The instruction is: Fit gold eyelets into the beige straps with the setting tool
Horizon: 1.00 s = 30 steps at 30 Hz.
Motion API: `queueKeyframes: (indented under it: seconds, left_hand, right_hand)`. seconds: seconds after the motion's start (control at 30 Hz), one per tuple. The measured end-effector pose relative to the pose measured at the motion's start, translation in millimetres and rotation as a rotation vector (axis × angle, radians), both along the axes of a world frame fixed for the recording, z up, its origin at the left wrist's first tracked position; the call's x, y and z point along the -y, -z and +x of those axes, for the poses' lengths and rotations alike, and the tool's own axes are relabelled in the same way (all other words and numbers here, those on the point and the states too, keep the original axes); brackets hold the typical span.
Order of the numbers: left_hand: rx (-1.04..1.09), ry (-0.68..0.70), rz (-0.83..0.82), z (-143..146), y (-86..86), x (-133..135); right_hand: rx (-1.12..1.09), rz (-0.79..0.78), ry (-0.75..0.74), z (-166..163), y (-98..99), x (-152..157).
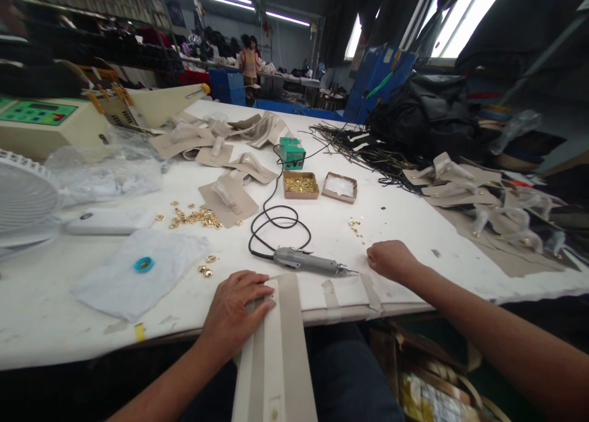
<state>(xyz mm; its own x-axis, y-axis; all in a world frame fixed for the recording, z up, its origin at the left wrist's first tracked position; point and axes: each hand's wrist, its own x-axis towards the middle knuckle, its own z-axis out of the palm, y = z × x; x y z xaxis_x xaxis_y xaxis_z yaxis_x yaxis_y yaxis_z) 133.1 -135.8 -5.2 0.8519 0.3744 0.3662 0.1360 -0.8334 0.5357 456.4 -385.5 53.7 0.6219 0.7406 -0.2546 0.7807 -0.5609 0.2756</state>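
Observation:
My left hand (239, 308) lies with its fingers stretched over the upper end of a long beige and white panel (288, 348), which runs over the table edge toward my lap. My right hand (391, 259) is closed and rests on the table at the right; whatever its fingers hold is hidden. Just beyond it are several tiny gold screws (355, 226). Between my hands lies a grey electric screwdriver (306, 260), its bit pointing right and its black cable coiled behind. The cable leads toward a green power box (291, 153).
A cardboard box of small gold parts (300, 194) and a box of white pieces (339, 195) stand mid-table. Gold fittings (196, 217) lie left, beside a white cloth (138, 281) with a blue cap (144, 264). Beige pieces with wrapped handles (488, 195) are piled right.

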Motion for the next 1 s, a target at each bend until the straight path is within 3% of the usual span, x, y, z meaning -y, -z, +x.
queueKeyframes:
  seconds: [0.2, 0.5, 1.0]
  left_hand:
    - [-0.009, 0.000, 0.007, 0, 1.9, -1]
    - [0.015, -0.004, 0.025, 1, 1.9, -1]
    - [-0.004, 0.002, 0.013, 1, 3.6, -2]
  right_hand:
    - [0.049, 0.043, 0.008, -15, 9.5, 12]
    - [0.105, 0.270, 0.072, -19, 22.2, 40]
    - [0.089, 0.565, 0.062, -14, 40.2, 49]
